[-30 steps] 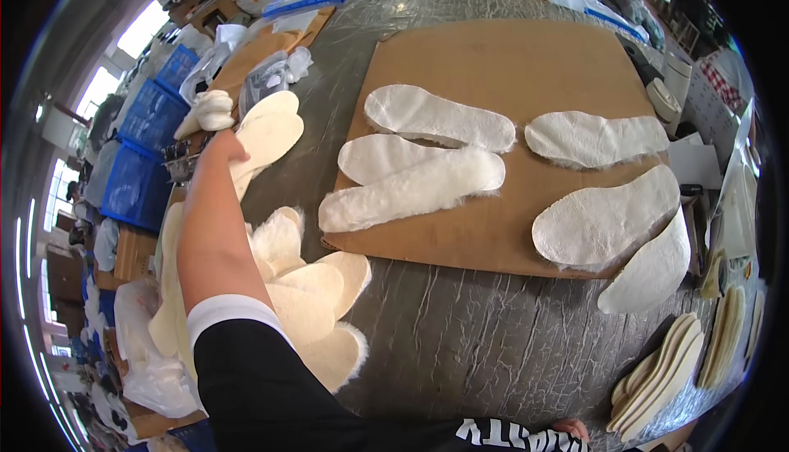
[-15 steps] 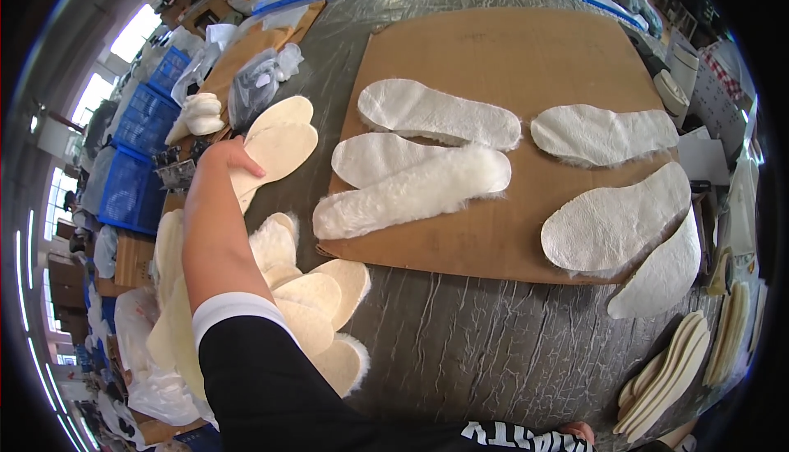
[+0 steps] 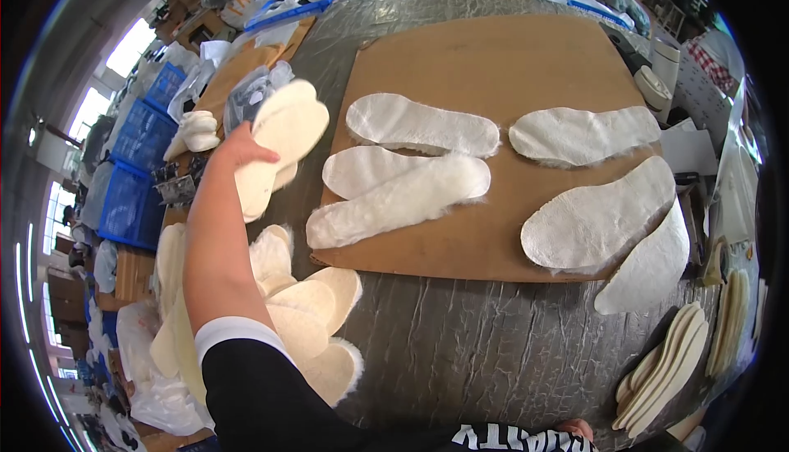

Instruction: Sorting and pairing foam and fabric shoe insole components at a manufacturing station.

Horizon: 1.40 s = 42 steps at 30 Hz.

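At the left of the table, my left hand (image 3: 245, 148) is closed around a few cream insoles (image 3: 292, 130), thumb on top. Below that arm lies a heap of cream insoles (image 3: 308, 316), some with fleecy edges. On the cardboard sheet (image 3: 493, 57) several white, furry-edged insoles lie smooth side up, such as this one at the far side (image 3: 419, 123). One fluffy insole (image 3: 403, 201) lies fleece up, partly over another. A curved insole (image 3: 649, 263) overhangs the cardboard's near right edge. Only a bit of my right hand (image 3: 578, 428) shows at the lower edge; its fingers are hidden.
A stack of cream insoles (image 3: 664, 370) sits at the near right, with more beside it. Blue crates (image 3: 131, 205) and a grey plastic bag (image 3: 251, 90) stand on the left. A small pile of pale pieces (image 3: 197, 131) lies beyond my left forearm.
My left hand has lifted its insoles slightly up and to the right, and they have fanned apart a little. The whole view has shifted slightly; the insoles on the cardboard lie as before.
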Each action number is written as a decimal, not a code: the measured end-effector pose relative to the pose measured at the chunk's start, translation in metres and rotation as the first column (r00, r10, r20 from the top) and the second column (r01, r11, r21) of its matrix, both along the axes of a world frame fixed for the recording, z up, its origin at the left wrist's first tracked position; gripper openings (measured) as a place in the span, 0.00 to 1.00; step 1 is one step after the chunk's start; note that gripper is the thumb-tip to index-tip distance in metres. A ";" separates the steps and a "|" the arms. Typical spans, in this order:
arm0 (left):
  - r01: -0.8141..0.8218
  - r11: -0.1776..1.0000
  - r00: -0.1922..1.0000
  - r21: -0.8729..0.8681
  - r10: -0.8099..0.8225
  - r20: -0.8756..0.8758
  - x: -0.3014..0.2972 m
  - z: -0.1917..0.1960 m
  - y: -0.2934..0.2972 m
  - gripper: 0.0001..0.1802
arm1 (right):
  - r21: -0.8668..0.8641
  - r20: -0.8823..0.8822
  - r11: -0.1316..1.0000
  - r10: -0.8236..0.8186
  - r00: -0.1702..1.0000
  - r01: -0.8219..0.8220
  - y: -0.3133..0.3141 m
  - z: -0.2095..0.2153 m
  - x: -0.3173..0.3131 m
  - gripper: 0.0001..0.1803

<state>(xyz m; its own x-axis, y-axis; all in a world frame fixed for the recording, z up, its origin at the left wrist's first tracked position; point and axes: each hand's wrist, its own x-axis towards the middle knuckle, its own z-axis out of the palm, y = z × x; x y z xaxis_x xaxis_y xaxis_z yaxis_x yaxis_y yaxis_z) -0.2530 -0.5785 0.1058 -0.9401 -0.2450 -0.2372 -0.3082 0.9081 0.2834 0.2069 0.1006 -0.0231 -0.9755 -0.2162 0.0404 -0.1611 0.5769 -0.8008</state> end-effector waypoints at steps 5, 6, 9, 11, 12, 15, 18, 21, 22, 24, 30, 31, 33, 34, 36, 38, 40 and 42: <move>-0.003 0.982 0.917 -0.190 -0.073 -0.393 -0.033 0.023 0.008 0.57 | 0.004 -0.081 1.000 -0.016 0.997 0.017 -0.008 0.003 -0.005 0.14; -0.166 0.923 0.882 -0.346 -0.018 -0.471 -0.039 0.022 0.039 0.56 | 0.026 -0.095 0.999 -0.037 0.995 0.040 -0.010 0.007 -0.005 0.14; -0.359 0.820 0.784 -0.446 0.005 -0.620 -0.042 0.019 0.067 0.46 | 0.048 -0.148 0.996 -0.069 0.987 0.077 -0.011 0.014 -0.006 0.15; -0.363 0.800 0.684 -0.478 -0.120 -0.720 -0.043 0.007 0.083 0.38 | 0.070 -0.116 0.996 0.056 0.992 -0.048 -0.006 0.024 -0.013 0.15; -0.329 0.836 0.633 -0.438 -0.149 -0.760 -0.042 0.004 0.096 0.29 | 0.042 -0.103 0.996 0.078 0.992 -0.074 -0.004 0.024 -0.015 0.15; -0.141 0.895 0.494 -0.423 -0.307 -0.813 -0.029 0.005 0.120 0.23 | -0.025 -0.117 0.993 0.108 0.987 -0.111 -0.010 0.023 -0.019 0.12; 0.173 0.889 0.337 -0.424 -0.458 -0.823 0.003 0.014 0.171 0.14 | -0.060 -0.089 0.996 0.065 0.994 -0.071 -0.023 0.038 -0.023 0.12; 0.503 0.848 0.651 0.166 -0.245 -0.719 0.059 0.013 0.269 0.07 | -0.059 -0.153 0.997 0.039 0.987 -0.048 -0.028 0.037 -0.031 0.12; 0.529 0.773 0.744 0.351 -0.225 -0.629 0.080 0.009 0.303 0.07 | -0.084 -0.152 0.996 0.018 0.988 -0.031 -0.029 0.039 -0.030 0.12; 0.572 0.648 0.802 0.502 -0.315 -0.508 0.126 0.002 0.367 0.07 | -0.129 -0.129 0.992 0.001 0.992 -0.017 -0.027 0.038 -0.027 0.11; 0.005 0.235 0.972 0.972 -0.229 0.050 0.196 -0.059 0.467 0.13 | -0.378 -0.185 0.925 -0.045 0.982 -0.029 -0.020 0.036 -0.020 0.08; 0.016 0.243 0.971 0.970 -0.234 0.043 0.200 -0.061 0.473 0.13 | -0.425 -0.199 0.905 -0.061 0.978 -0.030 -0.019 0.036 -0.018 0.08; -0.005 0.059 0.999 0.998 -0.032 0.007 0.207 -0.063 0.484 0.09 | -0.436 -0.214 0.899 -0.054 0.975 -0.046 -0.012 0.042 -0.013 0.07; 0.022 0.005 1.000 1.000 -0.013 -0.022 0.218 -0.046 0.495 0.06 | -0.443 -0.169 0.895 -0.027 0.985 -0.051 -0.009 0.045 -0.012 0.07; -0.010 -0.154 0.998 0.988 -0.067 -0.001 0.240 -0.020 0.507 0.07 | -0.465 -0.074 0.884 0.010 0.997 -0.043 -0.004 0.053 -0.012 0.06; -0.097 -0.355 0.986 0.930 -0.161 0.041 0.264 -0.005 0.522 0.12 | -0.724 0.113 0.680 -0.050 0.992 0.117 -0.005 0.052 -0.021 0.08; -0.080 -0.334 0.977 0.939 -0.212 0.008 0.291 -0.007 0.529 0.14 | -0.872 0.296 0.398 -0.030 0.955 0.283 -0.008 0.054 -0.033 0.10; -0.053 -0.272 0.974 0.961 -0.228 -0.011 0.309 -0.026 0.520 0.13 | -0.932 0.356 0.058 -0.029 0.934 0.357 -0.011 0.058 -0.046 0.15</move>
